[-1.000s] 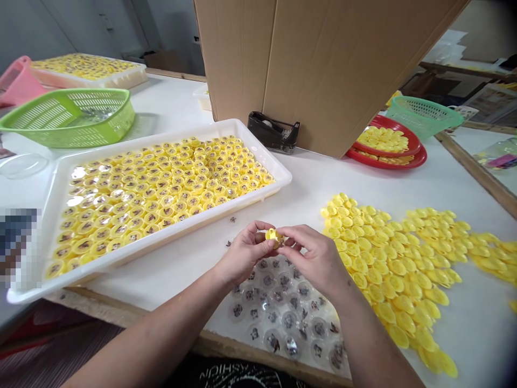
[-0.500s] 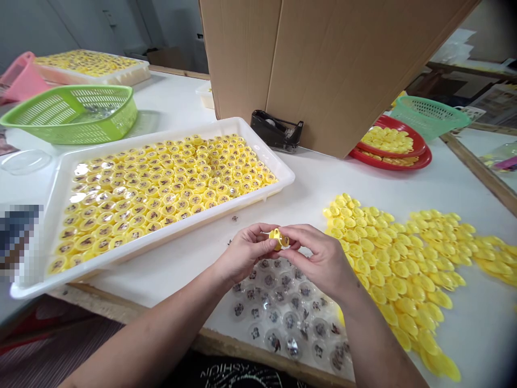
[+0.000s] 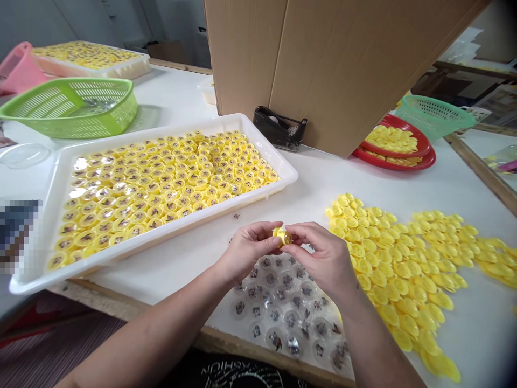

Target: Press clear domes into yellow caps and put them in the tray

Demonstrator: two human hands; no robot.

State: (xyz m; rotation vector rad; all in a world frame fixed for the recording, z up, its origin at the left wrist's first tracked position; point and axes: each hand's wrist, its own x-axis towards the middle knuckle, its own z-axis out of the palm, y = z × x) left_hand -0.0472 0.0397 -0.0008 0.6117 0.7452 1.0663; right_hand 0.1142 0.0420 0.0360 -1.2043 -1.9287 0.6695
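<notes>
My left hand [image 3: 248, 245] and my right hand [image 3: 325, 256] meet over the white table, both closed on one small round yellow plastic piece [image 3: 281, 235]. Fingertips pinch it from either side and cover part of it; a printed picture seems to show on its right part. Below the hands lie several clear round caps [image 3: 291, 319] with small dark printed figures. Many loose yellow discs [image 3: 385, 264] are spread to the right of my right hand. A white tray [image 3: 161, 234] on the left holds rows of yellow rounds with pictures on top.
Behind the tray stand a black tape dispenser [image 3: 278, 128] and a tall cardboard box [image 3: 323, 64]. Stacked red plates [image 3: 428, 153] and a mint-green basket [image 3: 436, 116] are at the right. At the left are a green basket [image 3: 97, 121], a pink basket [image 3: 22, 70] and another filled tray [image 3: 121, 70].
The yellow piece has turned between my fingers; its ring-like opening faced me before, and a printed side shows now. My right fingers have closed in on it. The view has shifted slightly.
</notes>
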